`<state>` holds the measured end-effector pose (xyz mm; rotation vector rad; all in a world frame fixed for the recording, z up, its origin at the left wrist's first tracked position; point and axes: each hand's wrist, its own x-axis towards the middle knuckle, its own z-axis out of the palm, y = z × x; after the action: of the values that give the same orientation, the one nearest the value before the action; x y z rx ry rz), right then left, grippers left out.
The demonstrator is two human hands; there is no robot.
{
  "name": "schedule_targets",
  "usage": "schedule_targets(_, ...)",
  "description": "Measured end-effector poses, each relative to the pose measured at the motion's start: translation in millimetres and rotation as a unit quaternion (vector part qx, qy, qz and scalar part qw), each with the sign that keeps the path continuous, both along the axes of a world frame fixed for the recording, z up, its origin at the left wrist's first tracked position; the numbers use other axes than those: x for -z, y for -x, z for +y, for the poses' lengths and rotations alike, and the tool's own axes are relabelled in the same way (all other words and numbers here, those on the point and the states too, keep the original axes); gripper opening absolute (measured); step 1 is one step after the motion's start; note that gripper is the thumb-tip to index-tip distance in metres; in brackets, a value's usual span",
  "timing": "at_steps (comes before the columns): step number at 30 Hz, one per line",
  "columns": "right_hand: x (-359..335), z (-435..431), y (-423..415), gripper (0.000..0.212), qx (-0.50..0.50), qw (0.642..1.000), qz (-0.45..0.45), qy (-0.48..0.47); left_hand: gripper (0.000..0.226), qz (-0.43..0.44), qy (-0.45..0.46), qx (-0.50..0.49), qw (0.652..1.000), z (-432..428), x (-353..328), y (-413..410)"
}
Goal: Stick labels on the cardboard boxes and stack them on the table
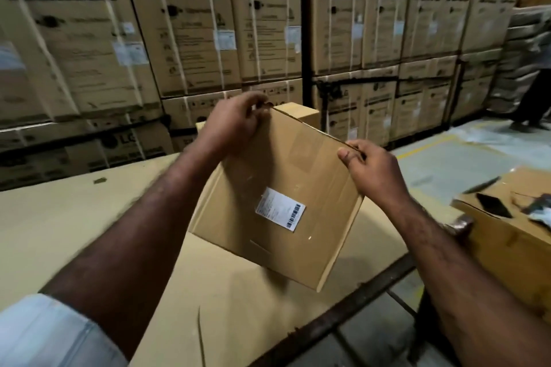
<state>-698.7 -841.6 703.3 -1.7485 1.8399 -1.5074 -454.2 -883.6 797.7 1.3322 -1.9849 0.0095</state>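
Warehouse wall of cartons [190,24], cardboard-covered table [59,217]; left hand [232,125], right hand [372,170] tight on a labelled box [277,158].

1. The table [74,217] is carrying a brown cardboard sheet over its top, with a dark metal edge [343,316] showing along its near right side.
2. A small cardboard box [301,113] is sitting toward its far edge.
3. A dark scrap [100,180] is lying at far left.

I hold the cardboard box [277,182] above the table [59,217], tilted, one corner pointing down, its broad brown face toward me. A white barcode label [280,208] sits stuck near that face's middle. A second box [298,112] peeks out behind, toward the table's far edge
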Motion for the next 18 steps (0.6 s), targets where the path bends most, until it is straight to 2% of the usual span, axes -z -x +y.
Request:
schedule_targets(3, 17.3, -26.1, -15.0, 0.039, 0.002, 0.999, 0.015, -0.034, 0.041, 0.016, -0.048, 0.013, 0.999, -27.9, 20.8, -21.8)
schedule_targets(6, 14.0, -47.9, -16.9, 0.041, 0.012, 0.997, 0.052, -0.049, 0.049, 0.093, -0.079, 0.039, 0.992, -50.6, 33.2, -32.9)
schedule_targets(8, 3.2, -61.4, -12.3, 0.044, 0.027, 0.989, 0.113, -0.093, 0.055, 0.144, -0.105, 0.075, 0.981, -65.2, 37.5, -34.6)
schedule_targets(10, -6.5, -71.3, -11.0, 0.045, 0.084, 0.966, 0.215, -0.115, 0.059, 0.186, -0.144, 0.090, 0.968, -77.4, 39.9, -34.7)
schedule_targets(11, -9.4, -75.8, -12.0, 0.042, 0.117, 0.957, 0.254, -0.079, 0.056, 0.208, -0.166, 0.093, 0.960, -82.1, 39.9, -33.8)
schedule_targets(12, -10.8, -81.1, -15.5, 0.039, 0.125, 0.956, 0.265, 0.002, 0.052, 0.227, -0.186, 0.098, 0.951, -87.9, 38.0, -32.2)
schedule_targets(14, -9.3, -91.6, -31.6, 0.032, 0.037, 0.957, 0.229, 0.171, 0.040, 0.255, -0.211, 0.111, 0.937, -104.2, 33.3, -25.7)
schedule_targets(16, -1.7, -105.9, -51.1, 0.026, -0.094, 0.953, 0.179, 0.224, 0.028, 0.271, -0.208, 0.109, 0.933, -123.9, 31.3, -12.6)
schedule_targets(18, 11.4, -122.2, -63.5, 0.029, -0.135, 0.949, 0.185, 0.215, 0.028, 0.269, -0.201, 0.093, 0.937, -142.9, 30.1, 3.7)
